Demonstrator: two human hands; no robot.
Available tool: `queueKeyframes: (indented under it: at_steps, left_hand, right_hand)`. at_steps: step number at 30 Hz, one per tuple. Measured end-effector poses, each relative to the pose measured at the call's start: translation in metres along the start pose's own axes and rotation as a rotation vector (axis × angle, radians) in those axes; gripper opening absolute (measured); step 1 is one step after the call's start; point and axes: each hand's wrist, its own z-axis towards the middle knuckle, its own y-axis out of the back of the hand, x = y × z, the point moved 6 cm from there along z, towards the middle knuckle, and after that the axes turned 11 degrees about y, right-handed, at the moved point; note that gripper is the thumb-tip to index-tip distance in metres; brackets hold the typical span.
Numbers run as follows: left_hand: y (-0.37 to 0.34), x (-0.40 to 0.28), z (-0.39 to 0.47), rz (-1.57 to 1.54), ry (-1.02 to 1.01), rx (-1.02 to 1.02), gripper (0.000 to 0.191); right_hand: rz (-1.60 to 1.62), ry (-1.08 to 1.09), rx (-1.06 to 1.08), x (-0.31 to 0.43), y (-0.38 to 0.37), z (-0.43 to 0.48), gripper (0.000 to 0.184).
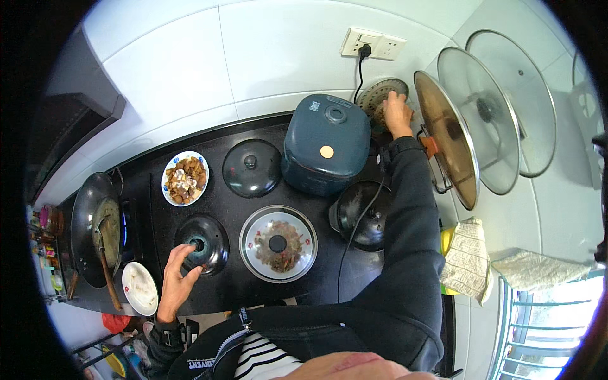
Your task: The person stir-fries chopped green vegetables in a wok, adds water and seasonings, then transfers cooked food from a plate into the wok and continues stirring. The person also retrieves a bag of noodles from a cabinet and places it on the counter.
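My left hand (pixel 179 280) is over the near edge of a dark domed lid (pixel 213 251), thumb and fingers apart. Its fingertips are close to the lid's knob (pixel 197 244); contact cannot be made out. My right hand (pixel 398 116) reaches behind the dark blue rice cooker (pixel 318 137), to a perforated round metal rack (pixel 368 97) leaning in the corner. A brownish thing (pixel 380 115) lies under its fingers, partly hidden, so a grip cannot be confirmed. Between my arms, a glass lid (pixel 277 225) covers a dish of chopped food.
At the left, a wok (pixel 80 228) with a wooden-handled spatula (pixel 108 280) sits over a blue flame. Near it are a soiled white plate (pixel 140 289) and a plate of browned food (pixel 185 178). Several lids, including a brown glass one (pixel 444 128), stand along the right wall. A cable (pixel 354 235) crosses the counter.
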Motion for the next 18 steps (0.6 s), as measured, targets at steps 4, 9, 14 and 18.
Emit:
queueKeyframes:
  at_steps: [4, 9, 14, 18]
  left_hand:
    - [-0.004, 0.01, 0.005, 0.019, 0.073, -0.01, 0.045]
    - [-0.007, 0.007, 0.009, -0.005, 0.077, 0.006, 0.044]
    - [-0.007, 0.001, 0.011, 0.01, 0.064, 0.025, 0.042]
    - [-0.004, 0.002, 0.011, -0.012, 0.007, 0.045, 0.042]
  right_hand:
    - [0.075, -0.195, 0.101, -0.023, -0.01, 0.007, 0.029]
    - [0.208, -0.408, 0.007, -0.043, -0.008, 0.011, 0.043]
    - [0.176, -0.451, -0.045, -0.041, -0.016, 0.0, 0.055]
    - [0.178, -0.153, -0.12, 0.003, 0.008, -0.009, 0.057]
